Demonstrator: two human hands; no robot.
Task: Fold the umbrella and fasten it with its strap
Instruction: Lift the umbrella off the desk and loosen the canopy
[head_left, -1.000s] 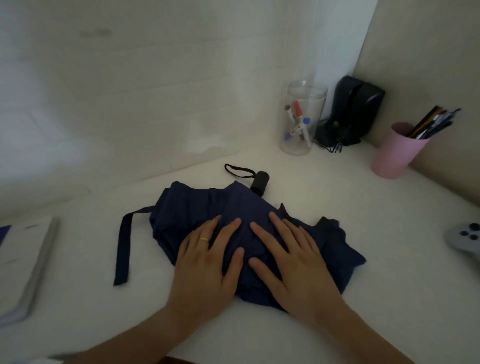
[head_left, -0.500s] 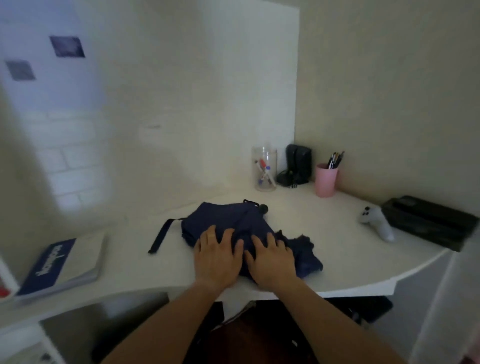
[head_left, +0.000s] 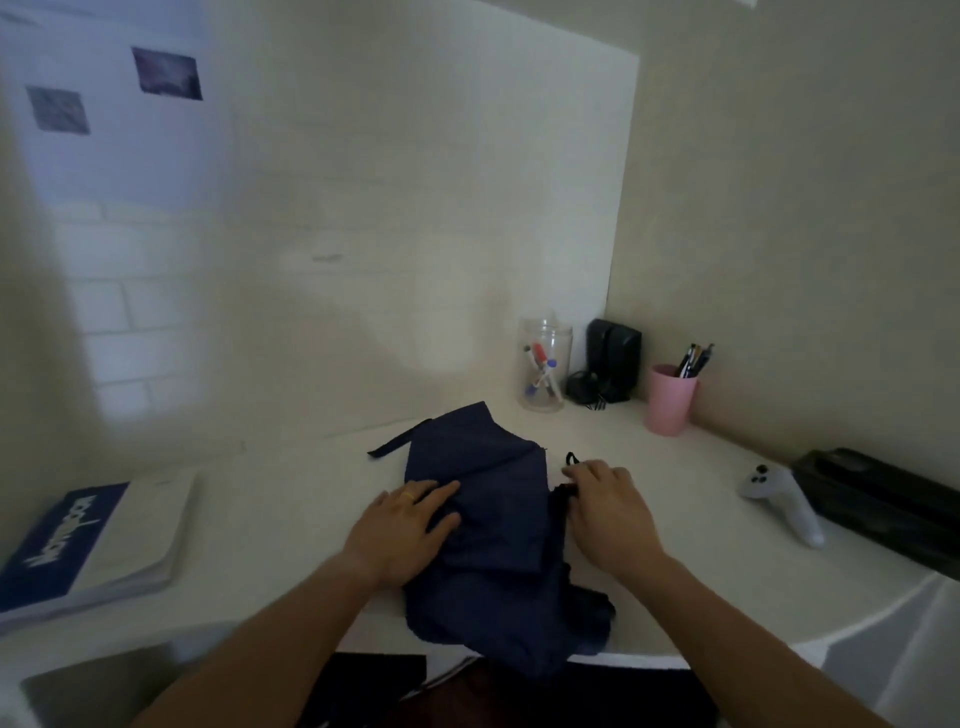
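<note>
Now | umbrella (head_left: 483, 525) limp, slippery, near desk (head_left: 260, 493) front edge | left hand (head_left: 400, 530) flat, fingers apart | right hand (head_left: 608, 512) fingers pinching cloth edge | strap (head_left: 395, 442) loose

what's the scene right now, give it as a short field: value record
surface: white desk
umbrella: navy umbrella, canopy loose and partly folded, near end hanging over the desk edge
strap: navy strap lying loose at the far left of the canopy, not fastened
left hand: left hand flat on the canopy's left side
right hand: right hand at the canopy's right edge, near a black wrist loop
nearby: pink pen cup, clear jar, white game controller, blue and white book
</note>
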